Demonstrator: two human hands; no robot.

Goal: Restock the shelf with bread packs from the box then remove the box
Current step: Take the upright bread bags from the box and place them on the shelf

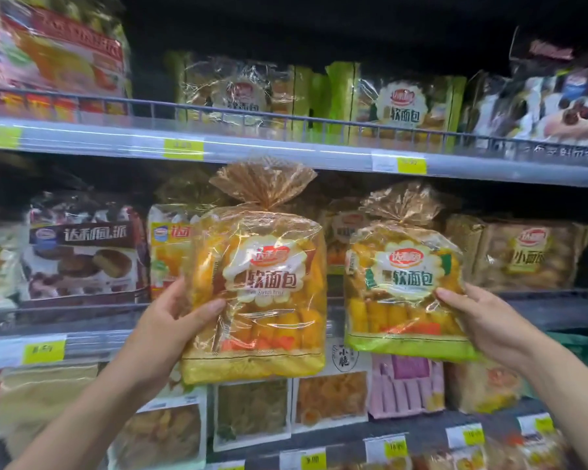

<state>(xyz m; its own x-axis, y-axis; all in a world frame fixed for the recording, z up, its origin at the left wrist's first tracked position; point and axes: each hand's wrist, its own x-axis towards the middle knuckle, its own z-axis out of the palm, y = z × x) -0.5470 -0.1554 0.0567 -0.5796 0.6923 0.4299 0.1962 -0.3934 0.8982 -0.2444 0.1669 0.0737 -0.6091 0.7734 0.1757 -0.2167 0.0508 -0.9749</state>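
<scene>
Restocking is under way: the yellow-trimmed bread pack (257,290) and the green-trimmed bread pack (404,286) hang upright before the middle shelf's front rail (82,308), neither set down. The left hand (180,317) grips the yellow one's side, thumb across its face; the right hand (479,320) pinches the green one's edge. Next, I'd say, lift each over the rail. Both bags are glossy, crinkled, fan-tied on top.

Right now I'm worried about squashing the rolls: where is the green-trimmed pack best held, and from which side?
Take the green-trimmed pack by its lower right edge, coming from the right, as the right hand does. It stands upright, gathered top up, and the yellow pack sits close on its left.
</scene>
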